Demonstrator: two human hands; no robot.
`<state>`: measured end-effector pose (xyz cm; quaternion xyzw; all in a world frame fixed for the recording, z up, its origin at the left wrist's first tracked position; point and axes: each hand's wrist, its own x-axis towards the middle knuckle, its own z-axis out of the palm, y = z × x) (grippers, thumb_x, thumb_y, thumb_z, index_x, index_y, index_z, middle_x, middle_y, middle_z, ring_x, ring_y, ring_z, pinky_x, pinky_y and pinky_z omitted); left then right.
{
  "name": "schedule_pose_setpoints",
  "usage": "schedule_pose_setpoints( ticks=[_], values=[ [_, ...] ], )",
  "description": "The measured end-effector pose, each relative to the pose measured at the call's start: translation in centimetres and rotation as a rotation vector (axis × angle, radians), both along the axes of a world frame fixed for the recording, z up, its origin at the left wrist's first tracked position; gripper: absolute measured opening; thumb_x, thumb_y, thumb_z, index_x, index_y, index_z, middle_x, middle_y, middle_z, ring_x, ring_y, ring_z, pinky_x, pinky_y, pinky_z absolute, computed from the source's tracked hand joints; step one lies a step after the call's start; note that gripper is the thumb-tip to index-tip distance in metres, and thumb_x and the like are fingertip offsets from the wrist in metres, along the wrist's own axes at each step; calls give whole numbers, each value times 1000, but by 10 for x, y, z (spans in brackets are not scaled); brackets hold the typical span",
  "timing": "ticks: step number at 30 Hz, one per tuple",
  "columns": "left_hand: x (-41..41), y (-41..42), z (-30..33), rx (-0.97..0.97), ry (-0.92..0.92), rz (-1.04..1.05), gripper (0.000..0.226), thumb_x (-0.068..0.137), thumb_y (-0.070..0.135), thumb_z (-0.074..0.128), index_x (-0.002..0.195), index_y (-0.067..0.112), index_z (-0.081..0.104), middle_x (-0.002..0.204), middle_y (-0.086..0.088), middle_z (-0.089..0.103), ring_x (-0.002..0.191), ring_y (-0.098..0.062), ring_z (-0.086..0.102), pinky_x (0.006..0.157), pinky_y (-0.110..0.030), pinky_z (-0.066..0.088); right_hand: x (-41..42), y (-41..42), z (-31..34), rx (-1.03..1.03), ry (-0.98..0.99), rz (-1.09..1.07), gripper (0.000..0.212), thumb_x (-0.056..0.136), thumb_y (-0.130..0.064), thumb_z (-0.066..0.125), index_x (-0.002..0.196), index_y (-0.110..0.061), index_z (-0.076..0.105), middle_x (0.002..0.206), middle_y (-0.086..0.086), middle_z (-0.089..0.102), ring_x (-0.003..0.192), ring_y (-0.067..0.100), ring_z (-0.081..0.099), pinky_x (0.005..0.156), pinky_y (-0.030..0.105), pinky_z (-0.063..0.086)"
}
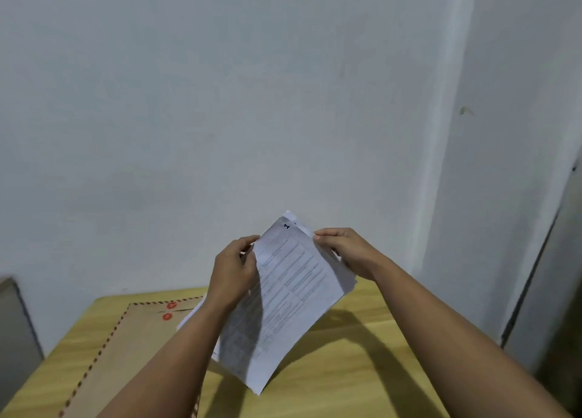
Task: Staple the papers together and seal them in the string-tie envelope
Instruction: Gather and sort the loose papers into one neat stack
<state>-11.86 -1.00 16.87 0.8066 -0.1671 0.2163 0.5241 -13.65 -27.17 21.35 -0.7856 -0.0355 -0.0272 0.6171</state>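
A stack of white printed papers [283, 294] hangs tilted in the air above the wooden table [356, 354]. My left hand [233, 272] grips the stack's left edge near the top. My right hand [346, 250] pinches the top right corner. A brown string-tie envelope [126, 342] with a red-striped border and two red string buttons lies flat on the table at the left, partly under my left forearm. No stapler is in view.
A plain white wall rises directly behind the table. A grey object [12, 323] stands at the far left edge. A dark door frame [535, 276] runs along the right.
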Motion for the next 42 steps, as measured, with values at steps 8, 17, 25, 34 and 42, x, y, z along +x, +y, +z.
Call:
schedule_pose_setpoints(
  ticks=[8, 17, 25, 34, 42],
  values=[
    [-11, 0, 9, 26, -12, 3, 29, 100, 17, 58, 127, 22, 70, 115, 10, 71, 104, -7, 65, 92, -33, 54, -16, 4, 5, 48, 53, 58, 18, 100, -26, 66, 107, -18, 82, 108, 2, 80, 89, 13, 73, 76, 26, 55],
    [-9, -2, 3, 53, 21, 40, 30, 98, 17, 57, 123, 26, 72, 111, 10, 72, 99, -13, 67, 88, -44, 58, -17, 14, -7, 33, -68, 18, 18, 101, -28, 67, 107, -21, 82, 106, 0, 80, 95, 15, 74, 79, 28, 54],
    [-7, -2, -3, 70, 14, 53, 35, 97, 12, 55, 124, 28, 72, 106, 6, 68, 97, -9, 63, 90, -39, 54, -8, 14, -24, -73, -235, 25, 29, 88, -4, 79, 116, -10, 77, 107, 6, 81, 99, 19, 77, 91, 34, 59],
    [-15, 2, -2, 189, -33, -40, 62, 97, 9, 51, 145, 48, 49, 123, 36, 58, 103, 10, 58, 86, -17, 47, -4, 7, -27, -21, -257, 64, 50, 92, -1, 75, 139, -18, 66, 116, 6, 79, 111, 23, 74, 103, 42, 56],
    [-1, -4, -14, 275, -48, -49, 73, 95, 6, 49, 154, 48, 34, 114, -1, 65, 101, -17, 60, 85, -34, 48, -3, 9, -30, -179, -292, 9, 50, 100, -6, 61, 145, -28, 61, 123, -9, 76, 115, 8, 71, 104, 32, 54]
  ],
)
